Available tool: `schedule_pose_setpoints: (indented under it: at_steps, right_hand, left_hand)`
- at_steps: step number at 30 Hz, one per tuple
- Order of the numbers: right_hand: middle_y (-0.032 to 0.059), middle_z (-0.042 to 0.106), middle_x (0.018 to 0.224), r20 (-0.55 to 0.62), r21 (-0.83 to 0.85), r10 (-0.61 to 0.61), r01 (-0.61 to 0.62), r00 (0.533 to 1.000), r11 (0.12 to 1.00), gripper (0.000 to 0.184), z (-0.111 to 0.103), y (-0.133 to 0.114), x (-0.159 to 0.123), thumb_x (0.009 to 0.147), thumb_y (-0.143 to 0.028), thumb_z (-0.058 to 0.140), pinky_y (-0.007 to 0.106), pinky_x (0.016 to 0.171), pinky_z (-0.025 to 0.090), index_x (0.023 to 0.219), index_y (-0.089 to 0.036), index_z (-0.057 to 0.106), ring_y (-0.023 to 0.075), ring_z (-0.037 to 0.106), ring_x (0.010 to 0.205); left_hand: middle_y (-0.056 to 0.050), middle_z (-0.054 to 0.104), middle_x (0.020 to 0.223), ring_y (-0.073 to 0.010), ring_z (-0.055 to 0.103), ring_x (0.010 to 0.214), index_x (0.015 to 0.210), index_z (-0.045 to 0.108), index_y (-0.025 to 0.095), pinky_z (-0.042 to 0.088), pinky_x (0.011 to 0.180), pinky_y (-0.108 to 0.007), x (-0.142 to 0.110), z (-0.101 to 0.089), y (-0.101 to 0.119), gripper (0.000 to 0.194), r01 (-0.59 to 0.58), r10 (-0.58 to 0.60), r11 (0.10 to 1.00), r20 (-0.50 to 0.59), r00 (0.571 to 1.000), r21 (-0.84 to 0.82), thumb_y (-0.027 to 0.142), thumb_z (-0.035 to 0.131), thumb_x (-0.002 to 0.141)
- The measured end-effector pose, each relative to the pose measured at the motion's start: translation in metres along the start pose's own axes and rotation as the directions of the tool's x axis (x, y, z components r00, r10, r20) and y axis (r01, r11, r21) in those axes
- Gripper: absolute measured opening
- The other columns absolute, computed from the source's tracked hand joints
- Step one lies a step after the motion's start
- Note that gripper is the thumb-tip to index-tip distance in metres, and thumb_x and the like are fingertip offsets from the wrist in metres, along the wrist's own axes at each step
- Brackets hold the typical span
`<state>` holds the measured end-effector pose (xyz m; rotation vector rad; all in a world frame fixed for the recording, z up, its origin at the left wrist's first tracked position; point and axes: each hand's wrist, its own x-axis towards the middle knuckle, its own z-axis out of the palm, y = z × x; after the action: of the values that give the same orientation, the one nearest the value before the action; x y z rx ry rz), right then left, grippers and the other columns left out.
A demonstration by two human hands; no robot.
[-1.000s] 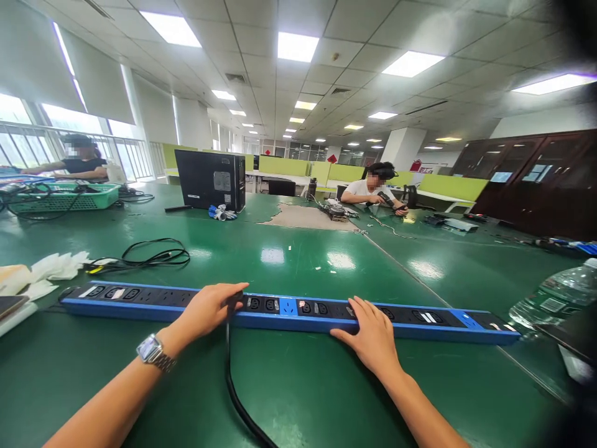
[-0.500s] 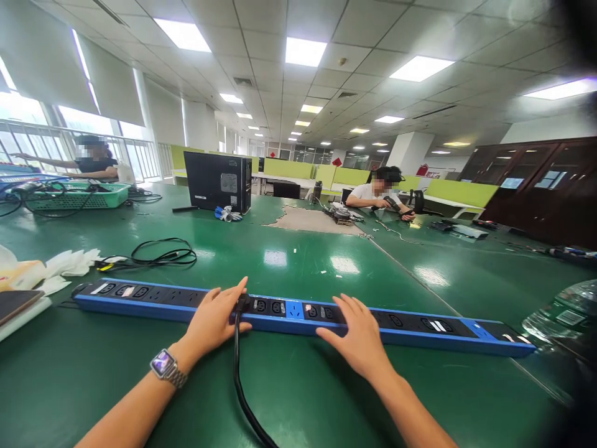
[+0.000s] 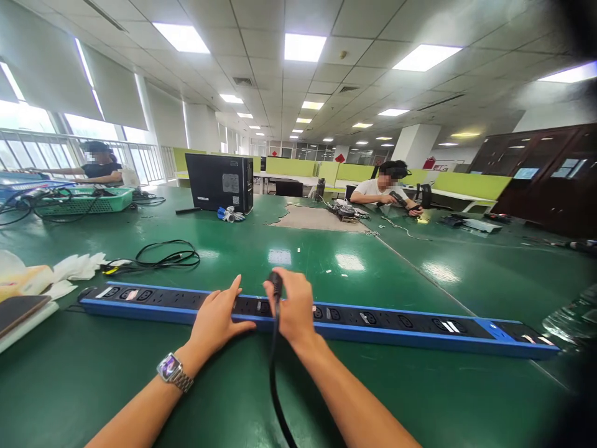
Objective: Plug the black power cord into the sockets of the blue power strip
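Note:
A long blue-and-black power strip (image 3: 405,336) with several sockets lies across the green table in front of me. My left hand (image 3: 217,317) spans the strip left of its middle, thumb along the near side and fingers over the top, gripping it. Just to the right, my right hand (image 3: 296,305) is closed around a black plug (image 3: 275,285), held above the strip and out of the sockets. The plug's thick black cord (image 3: 274,367) hangs over the strip's near side and runs down towards me. My right hand hides part of the strip's middle.
Beyond the strip are a coiled black cable (image 3: 163,255), a computer case (image 3: 219,182) and gloves (image 3: 231,214). Tissues (image 3: 79,267) lie at left, a plastic bottle (image 3: 576,317) at right. Two people sit farther off, one near a green basket (image 3: 109,200), another handling a tool.
My right hand has moved left from the strip and taken hold of the plug, lifting it out of the strip. My left hand stays on the strip, its thumb now along the near side.

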<state>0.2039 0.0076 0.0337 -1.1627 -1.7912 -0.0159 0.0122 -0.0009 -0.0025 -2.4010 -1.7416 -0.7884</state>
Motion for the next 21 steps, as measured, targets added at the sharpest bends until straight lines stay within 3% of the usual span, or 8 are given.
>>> schedule_pose_setpoints:
  at_steps: [2,4,7,12,16,21]
  right_hand:
    - [0.0085,0.069,0.103,-0.041,-0.019,0.031,-0.032,0.999,0.999,0.033,-0.023,0.021,-0.006,0.093,-0.04,0.047,0.037,0.088,0.043,0.114,-0.018,0.06,0.0219,0.059,0.098]
    - [0.0083,0.069,0.099,0.031,-0.056,0.035,-0.033,0.999,0.998,0.033,-0.04,0.041,-0.017,0.093,-0.039,0.047,0.037,0.087,0.045,0.113,-0.018,0.06,0.0215,0.06,0.092]
    - [0.0074,0.07,0.099,0.142,-0.078,0.022,-0.011,0.99,0.997,0.028,-0.048,0.058,-0.035,0.093,-0.035,0.046,0.037,0.088,0.045,0.113,-0.02,0.06,0.0205,0.061,0.091]
    - [0.0056,0.07,0.101,0.205,-0.082,-0.071,0.089,0.976,0.993,0.024,-0.042,0.058,-0.04,0.093,-0.031,0.047,0.04,0.095,0.041,0.11,-0.023,0.061,0.0198,0.061,0.095]
    - [0.004,0.071,0.101,0.269,-0.125,-0.033,0.069,0.962,0.99,0.023,-0.044,0.054,-0.035,0.091,-0.03,0.05,0.043,0.099,0.038,0.11,-0.024,0.061,0.0202,0.059,0.095]
    - [0.0043,0.065,0.123,0.33,-0.189,-0.007,0.073,0.944,0.979,0.036,-0.05,0.052,-0.041,0.089,-0.03,0.053,0.053,0.108,0.027,0.124,-0.029,0.057,0.0244,0.053,0.113]
  left_hand:
    - [-0.011,0.066,0.125,-0.0314,0.059,0.115,0.151,0.018,0.02,0.039,0.103,-0.048,0.0,0.0,0.0,0.1,0.008,-0.008,1.0,-0.016,1.0,-0.002,0.05,0.072,0.072]
    - [-0.011,0.067,0.124,-0.0309,0.059,0.114,0.151,0.019,0.022,0.039,0.103,-0.048,0.0,0.0,0.0,0.1,0.01,-0.01,1.0,-0.028,1.0,-0.012,0.054,0.072,0.072]
    - [-0.01,0.066,0.124,-0.0306,0.059,0.114,0.151,0.02,0.022,0.039,0.102,-0.047,-0.001,-0.001,0.001,0.1,0.013,-0.013,1.0,-0.015,1.0,-0.023,0.055,0.073,0.072]
    - [-0.011,0.066,0.125,-0.0315,0.059,0.114,0.15,0.024,0.022,0.041,0.101,-0.048,-0.001,-0.001,0.001,0.099,0.006,-0.006,1.0,-0.016,1.0,-0.012,0.055,0.074,0.071]
    - [-0.012,0.065,0.127,-0.0315,0.058,0.117,0.148,0.028,0.021,0.04,0.103,-0.05,0.0,-0.003,0.0,0.096,0.008,-0.008,1.0,0.001,1.0,-0.021,0.053,0.074,0.071]
    - [-0.012,0.062,0.13,-0.0309,0.056,0.12,0.137,0.048,0.023,0.04,0.104,-0.05,0.006,-0.002,0.018,0.07,-0.084,0.085,0.992,0.007,0.996,-0.098,0.048,0.07,0.076]
